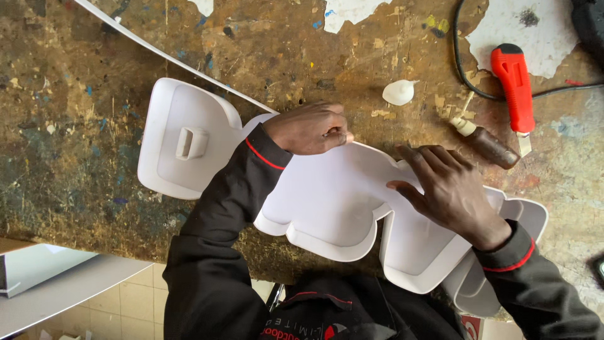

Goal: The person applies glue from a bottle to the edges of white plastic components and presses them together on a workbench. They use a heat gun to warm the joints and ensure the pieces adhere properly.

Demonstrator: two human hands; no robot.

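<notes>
As the head camera looked down on the scarred, paint-flecked workbench (94, 145), a person in dark sleeves bent over a white curved-outline shell (327, 201), a tray-like plastic form with raised side walls lying at the bench's near edge. The left hand (311, 128) was closed in a pinch on the thin white strip (157, 53) where it met the shell's far wall; the right hand (450, 192) lay flat, fingers spread wide, pressing the shell down. A second white shell (189, 138) rested just beside, partly under the left sleeve. A small glue bottle (484, 141), a white cap (398, 92) and a red utility knife (514, 85) lay near. Doing this well likely meant keeping the strip snug along the curve while the flat hand steadied the form.
</notes>
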